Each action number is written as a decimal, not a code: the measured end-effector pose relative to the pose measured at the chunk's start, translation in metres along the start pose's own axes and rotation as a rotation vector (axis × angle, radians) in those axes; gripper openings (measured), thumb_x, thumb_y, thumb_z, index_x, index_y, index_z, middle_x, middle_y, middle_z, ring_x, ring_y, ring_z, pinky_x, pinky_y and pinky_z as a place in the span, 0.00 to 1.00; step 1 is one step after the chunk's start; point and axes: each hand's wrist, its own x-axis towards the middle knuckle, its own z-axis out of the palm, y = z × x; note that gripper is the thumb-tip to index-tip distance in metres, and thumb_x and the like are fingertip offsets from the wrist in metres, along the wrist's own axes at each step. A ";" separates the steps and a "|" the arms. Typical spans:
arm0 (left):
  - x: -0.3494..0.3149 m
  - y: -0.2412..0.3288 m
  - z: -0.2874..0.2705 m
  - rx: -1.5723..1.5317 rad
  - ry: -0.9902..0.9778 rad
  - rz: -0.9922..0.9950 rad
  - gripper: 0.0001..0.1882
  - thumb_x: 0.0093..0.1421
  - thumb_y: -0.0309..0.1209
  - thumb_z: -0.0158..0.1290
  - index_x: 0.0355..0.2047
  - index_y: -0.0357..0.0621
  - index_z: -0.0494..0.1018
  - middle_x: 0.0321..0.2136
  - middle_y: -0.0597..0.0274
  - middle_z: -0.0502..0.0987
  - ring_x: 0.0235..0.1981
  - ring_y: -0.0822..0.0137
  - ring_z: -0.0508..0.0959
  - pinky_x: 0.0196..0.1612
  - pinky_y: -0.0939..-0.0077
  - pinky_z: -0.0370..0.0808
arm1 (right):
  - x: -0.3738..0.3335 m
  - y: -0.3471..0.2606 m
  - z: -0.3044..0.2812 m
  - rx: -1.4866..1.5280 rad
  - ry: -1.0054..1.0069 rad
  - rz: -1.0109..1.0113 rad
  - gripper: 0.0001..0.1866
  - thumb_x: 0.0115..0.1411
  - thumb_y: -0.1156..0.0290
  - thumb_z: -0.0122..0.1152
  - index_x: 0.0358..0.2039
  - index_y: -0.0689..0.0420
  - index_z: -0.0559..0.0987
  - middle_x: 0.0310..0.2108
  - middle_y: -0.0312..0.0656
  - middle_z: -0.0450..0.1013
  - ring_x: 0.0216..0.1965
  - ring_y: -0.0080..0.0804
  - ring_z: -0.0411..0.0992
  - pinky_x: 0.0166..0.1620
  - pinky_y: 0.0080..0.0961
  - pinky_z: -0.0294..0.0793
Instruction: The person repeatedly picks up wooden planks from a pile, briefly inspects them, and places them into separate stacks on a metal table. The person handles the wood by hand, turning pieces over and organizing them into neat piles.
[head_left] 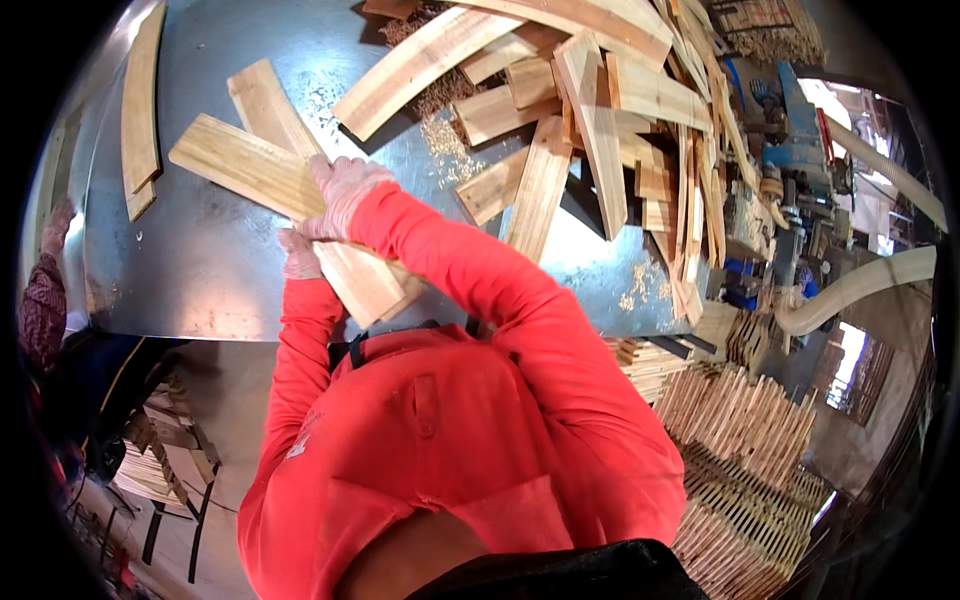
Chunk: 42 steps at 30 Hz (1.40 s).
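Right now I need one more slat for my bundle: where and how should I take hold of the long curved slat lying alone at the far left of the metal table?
Probably grip the long curved slat near its middle, fingers across its narrow width, coming from its right side. It lies flat and lengthwise on the metal table, with bare sheet there; its near end overlaps a shorter piece.

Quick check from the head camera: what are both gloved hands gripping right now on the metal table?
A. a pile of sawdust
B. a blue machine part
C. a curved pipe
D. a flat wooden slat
D: the right hand and left hand both clasp a flat wooden slat over the metal table.
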 end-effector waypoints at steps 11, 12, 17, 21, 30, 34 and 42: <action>0.034 -0.006 -0.053 0.733 -0.059 0.276 0.15 0.59 0.33 0.57 0.45 0.39 0.75 0.43 0.56 0.77 0.42 0.66 0.77 0.46 0.74 0.72 | -0.143 0.331 -0.016 -0.217 0.596 0.794 0.60 0.44 0.46 0.70 0.69 0.57 0.46 0.66 0.59 0.51 0.66 0.50 0.53 0.66 0.40 0.54; 0.030 -0.002 -0.047 0.740 -0.033 0.258 0.15 0.58 0.32 0.57 0.45 0.41 0.74 0.44 0.56 0.77 0.42 0.64 0.77 0.46 0.73 0.72 | -0.143 0.338 -0.019 -0.180 0.563 0.764 0.57 0.45 0.48 0.69 0.68 0.56 0.48 0.64 0.58 0.54 0.64 0.50 0.57 0.64 0.39 0.57; -0.006 0.022 -0.014 0.569 0.061 0.119 0.20 0.55 0.31 0.59 0.48 0.42 0.72 0.42 0.57 0.77 0.41 0.60 0.77 0.47 0.69 0.72 | -0.158 0.381 -0.008 1.002 0.311 0.220 0.39 0.49 0.64 0.66 0.61 0.61 0.63 0.49 0.51 0.72 0.44 0.42 0.75 0.47 0.31 0.77; -0.007 0.035 -0.032 0.625 0.071 0.183 0.20 0.55 0.32 0.61 0.47 0.38 0.72 0.39 0.56 0.79 0.39 0.62 0.78 0.44 0.70 0.73 | -0.131 0.203 -0.045 1.745 -0.151 -0.258 0.37 0.50 0.67 0.66 0.59 0.63 0.63 0.47 0.56 0.71 0.46 0.47 0.74 0.48 0.40 0.78; 0.012 0.051 -0.051 0.830 0.045 0.374 0.36 0.53 0.52 0.60 0.51 0.34 0.69 0.38 0.50 0.79 0.39 0.60 0.78 0.44 0.68 0.73 | 0.025 0.039 0.054 0.507 0.006 0.063 0.25 0.64 0.51 0.45 0.52 0.56 0.71 0.49 0.57 0.72 0.46 0.51 0.74 0.48 0.36 0.74; 0.021 0.036 -0.046 0.985 0.046 0.381 0.44 0.45 0.52 0.66 0.53 0.32 0.63 0.39 0.48 0.78 0.42 0.56 0.78 0.48 0.66 0.73 | -0.036 -0.006 0.052 0.189 -0.097 -0.149 0.34 0.65 0.39 0.32 0.52 0.52 0.74 0.52 0.61 0.68 0.53 0.59 0.68 0.56 0.40 0.67; 0.019 0.136 -0.058 1.605 0.240 0.267 0.33 0.47 0.45 0.65 0.49 0.37 0.73 0.40 0.48 0.79 0.41 0.54 0.79 0.46 0.65 0.76 | -0.147 0.185 0.101 0.233 0.653 0.938 0.59 0.47 0.47 0.69 0.68 0.64 0.45 0.66 0.61 0.49 0.66 0.55 0.52 0.66 0.41 0.53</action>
